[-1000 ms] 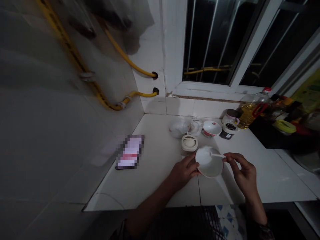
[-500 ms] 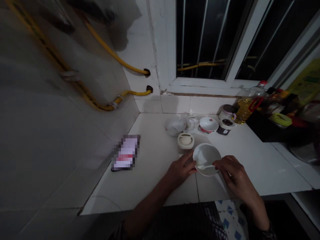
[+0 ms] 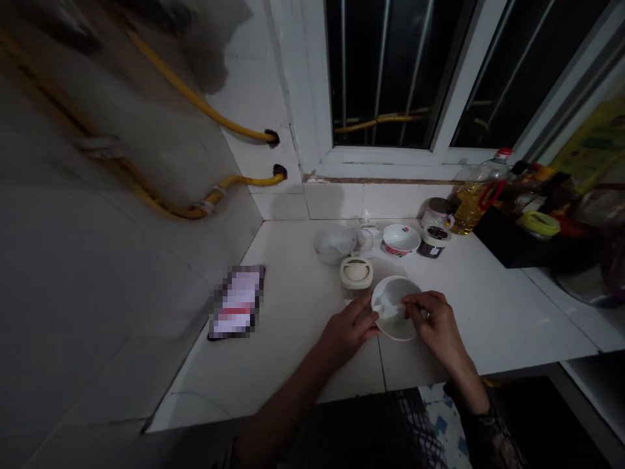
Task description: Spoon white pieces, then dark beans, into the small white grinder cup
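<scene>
A white bowl (image 3: 398,329) is tilted a little over the counter, held at its left rim by my left hand (image 3: 349,329), with the thumb on the edge and the fingers beneath. My right hand (image 3: 433,319) pinches the handle of a small white spoon (image 3: 390,310), whose head is inside the bowl by the left wall. Some pale stuff lies in the bowl; its kind is not clear. Just behind the bowl stands a square jar (image 3: 356,273) with a whitish content or lid, close to my left fingers.
A flowered bowl (image 3: 401,240), a clear glass vessel (image 3: 336,244) and a jar of dark contents (image 3: 433,241) stand toward the window. An oil bottle (image 3: 471,205) is at the back right. A phone (image 3: 237,303) lies left on the white counter (image 3: 293,286).
My right hand has moved inward over the bowl, and the spoon has shifted up inside it. The whole view has swung slightly. My left hand keeps its hold.
</scene>
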A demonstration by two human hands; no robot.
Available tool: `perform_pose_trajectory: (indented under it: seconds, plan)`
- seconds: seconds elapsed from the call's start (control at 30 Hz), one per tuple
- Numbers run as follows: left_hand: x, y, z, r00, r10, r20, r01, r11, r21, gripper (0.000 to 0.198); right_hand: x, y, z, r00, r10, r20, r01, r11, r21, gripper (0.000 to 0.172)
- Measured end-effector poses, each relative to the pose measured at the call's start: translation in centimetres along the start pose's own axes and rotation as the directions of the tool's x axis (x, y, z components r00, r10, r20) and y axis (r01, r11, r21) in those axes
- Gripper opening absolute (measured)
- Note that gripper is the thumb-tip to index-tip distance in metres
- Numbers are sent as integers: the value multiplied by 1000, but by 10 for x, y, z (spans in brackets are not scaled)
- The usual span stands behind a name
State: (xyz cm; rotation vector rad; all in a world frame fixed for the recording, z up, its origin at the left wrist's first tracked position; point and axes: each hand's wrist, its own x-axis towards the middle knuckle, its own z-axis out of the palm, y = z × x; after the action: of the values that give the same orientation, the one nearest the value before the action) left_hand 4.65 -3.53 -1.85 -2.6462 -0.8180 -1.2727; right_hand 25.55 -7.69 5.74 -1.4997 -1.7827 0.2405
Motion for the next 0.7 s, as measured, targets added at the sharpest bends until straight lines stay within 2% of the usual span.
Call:
perform_pose_trajectory:
  seconds: [0.07, 0.17, 0.27, 0.33, 0.43, 0.53, 0.6, 0.7]
  plan:
    - [0, 0, 0, 1000, 0, 2, 0, 1000, -6, 23, 2, 2, 0, 998, -45, -46, 43, 998, -36, 20]
    - [-1, 0, 0, 1000, 5, 0, -5, 1000, -24, 22, 5, 4, -4, 974, -211, -79, 200, 971, -127, 22]
    - [-1, -1, 1, 1000, 8, -4, -8, 1000, -24, 21, 4, 6, -9, 915, -399, 55, 402, 897, -183, 31]
    - [-1, -1, 1, 1000, 11, -18, -11, 1000, -14, 23, 0, 6, -14, 873, -456, 174, 482, 861, -161, 36]
    - [-1, 0, 1, 999, 17, -28, -18, 1000, -11, 24, -5, 8, -22, 859, -459, 228, 497, 853, -158, 42]
    - [-1, 0, 1, 999, 27, -16, -28, 999, -26, 22, -5, 11, -25, 880, -456, 134, 476, 839, -264, 43]
    - [-1, 0, 0, 999, 32, -9, -32, 999, -28, 21, -5, 11, -22, 875, -470, 112, 480, 816, -323, 40]
    - [0, 1, 0, 999, 33, -10, -33, 999, -17, 21, -6, 6, -17, 858, -483, 176, 514, 806, -293, 38]
